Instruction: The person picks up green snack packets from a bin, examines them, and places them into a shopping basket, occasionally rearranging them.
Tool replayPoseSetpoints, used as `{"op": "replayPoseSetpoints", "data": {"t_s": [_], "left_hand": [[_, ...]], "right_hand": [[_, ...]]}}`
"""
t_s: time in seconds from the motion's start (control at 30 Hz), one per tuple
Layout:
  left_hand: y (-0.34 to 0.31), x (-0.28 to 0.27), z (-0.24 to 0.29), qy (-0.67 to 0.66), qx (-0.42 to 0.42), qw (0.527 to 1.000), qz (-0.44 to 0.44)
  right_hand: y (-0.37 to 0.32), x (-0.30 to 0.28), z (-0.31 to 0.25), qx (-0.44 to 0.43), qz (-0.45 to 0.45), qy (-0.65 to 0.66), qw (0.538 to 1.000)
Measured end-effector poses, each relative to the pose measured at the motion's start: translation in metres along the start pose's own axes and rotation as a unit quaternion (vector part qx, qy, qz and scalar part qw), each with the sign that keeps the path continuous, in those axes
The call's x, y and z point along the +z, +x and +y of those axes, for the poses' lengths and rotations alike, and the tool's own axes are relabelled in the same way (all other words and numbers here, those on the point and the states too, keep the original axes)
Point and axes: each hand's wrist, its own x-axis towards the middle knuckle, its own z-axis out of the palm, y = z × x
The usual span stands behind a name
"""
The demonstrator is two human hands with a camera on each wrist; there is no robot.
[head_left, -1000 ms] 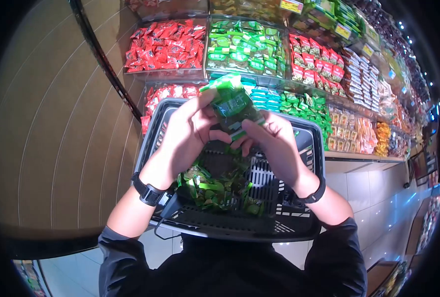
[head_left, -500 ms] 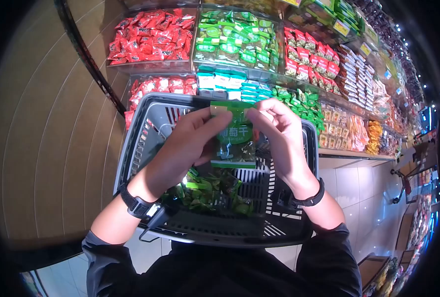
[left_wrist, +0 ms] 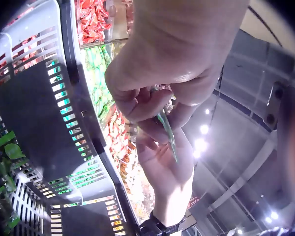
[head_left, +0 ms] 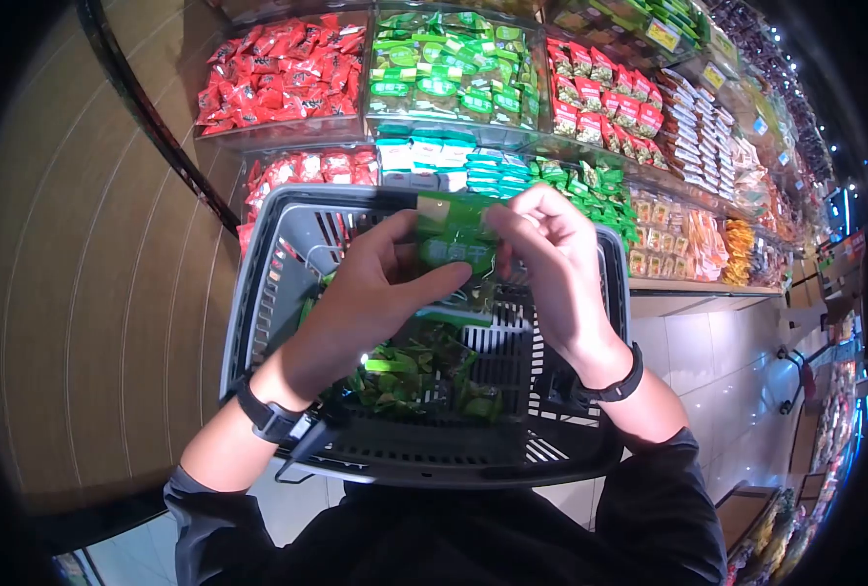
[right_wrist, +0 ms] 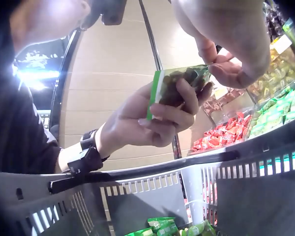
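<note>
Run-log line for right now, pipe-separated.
left hand: grips green packet | right hand: pinches its upper corner | basket: below hands, more packets inside

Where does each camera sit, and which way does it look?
Head: on the head, looking forward and down at the packet, basket and shelves; left hand, right hand and sleeves show.
Left wrist: on that wrist, looking past the left hand at the right hand and ceiling lights.
Right wrist: on that wrist, looking across at the left hand; the right hand shows up top.
Both wrist views share the packet, both hands and the basket.
</note>
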Motion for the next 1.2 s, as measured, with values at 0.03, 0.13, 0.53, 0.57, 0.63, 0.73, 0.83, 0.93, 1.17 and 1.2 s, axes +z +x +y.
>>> {"op": "replayPoseSetpoints", "data": {"t_s": [0.03, 0.13, 0.53, 0.57, 0.63, 0.73, 0.83, 0.93, 1.17, 1.2], "left_hand": [[-0.002, 0.001, 0.004, 0.017, -0.022, 0.999, 0.028], [-0.002, 0.002, 0.002, 0.095, -0.008, 0.994, 0.047], [-0.003, 0.001, 0.008, -0.278, -0.029, 0.958, -0.056], [-0.005, 0.000, 0.007, -0.289, -0.022, 0.954, -0.082], [-0.007, 0.002, 0.011, -0.285, -0.012, 0.954, -0.092], [-0.007, 0.004, 0.012, -0.287, 0.001, 0.952, -0.103], [-0.008, 0.007, 0.010, -0.213, 0.002, 0.972, -0.103], [-0.007, 0.007, 0.007, -0.163, 0.023, 0.980, -0.115], [-0.008, 0.012, 0.013, -0.208, 0.032, 0.976, -0.057], [-0.006, 0.009, 0.013, -0.223, 0.052, 0.972, -0.046]], "right_hand": [[0.000, 0.002, -0.002, -0.026, 0.032, -0.040, 0.998], [-0.008, 0.012, -0.010, -0.059, 0.075, -0.084, 0.992], [-0.039, 0.028, -0.017, -0.220, -0.079, -0.137, 0.963], [-0.037, 0.030, -0.022, -0.284, -0.058, -0.190, 0.938], [-0.036, 0.028, -0.017, -0.314, -0.031, -0.202, 0.927], [-0.036, 0.022, -0.017, -0.353, -0.001, -0.242, 0.904], [-0.036, 0.020, -0.017, -0.343, 0.015, -0.266, 0.901], [-0.033, 0.018, -0.014, -0.355, -0.010, -0.250, 0.901], [-0.035, 0.021, -0.014, -0.072, -0.065, -0.051, 0.994], [-0.033, 0.024, -0.013, -0.074, -0.064, -0.051, 0.994]]}}
